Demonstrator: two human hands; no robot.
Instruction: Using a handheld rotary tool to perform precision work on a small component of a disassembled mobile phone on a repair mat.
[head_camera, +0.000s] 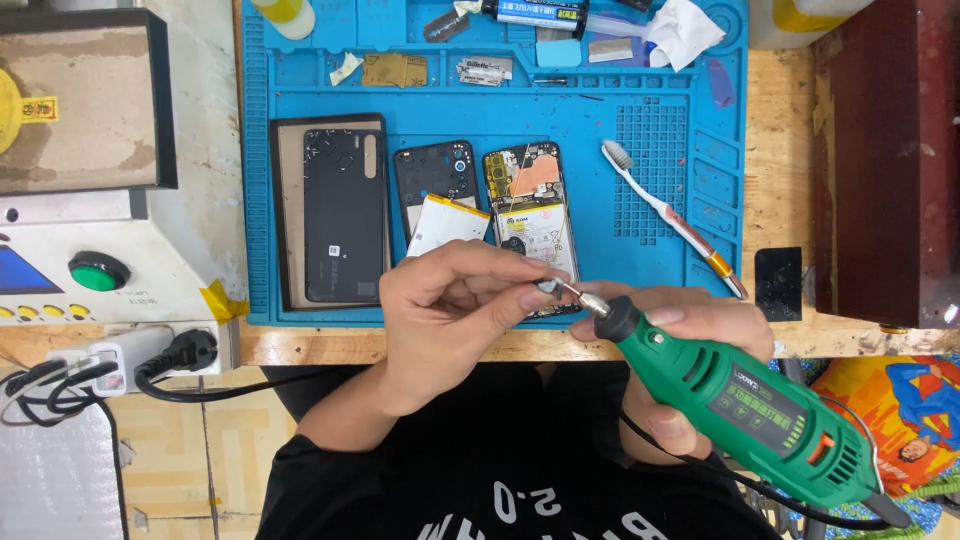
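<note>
My right hand (690, 330) grips a green rotary tool (750, 405) whose thin metal tip points up-left. My left hand (455, 305) pinches a small silvery part (547, 286) right at that tip, just over the front edge of the blue work mat (650, 215). Behind my hands lies an opened phone (528, 215) with its board and battery exposed. Beside it lie a black inner frame (436, 175), a loose white battery (446, 222) and a black back cover (344, 215) resting on a dark-rimmed plate.
A white toothbrush (668, 215) lies diagonally on the mat's right side. Tubes, blades and tissue (680, 30) fill the mat's far trays. A machine with a green button (98, 271) stands at left, with a power strip (110, 365) below it. A small black square (778, 283) lies right.
</note>
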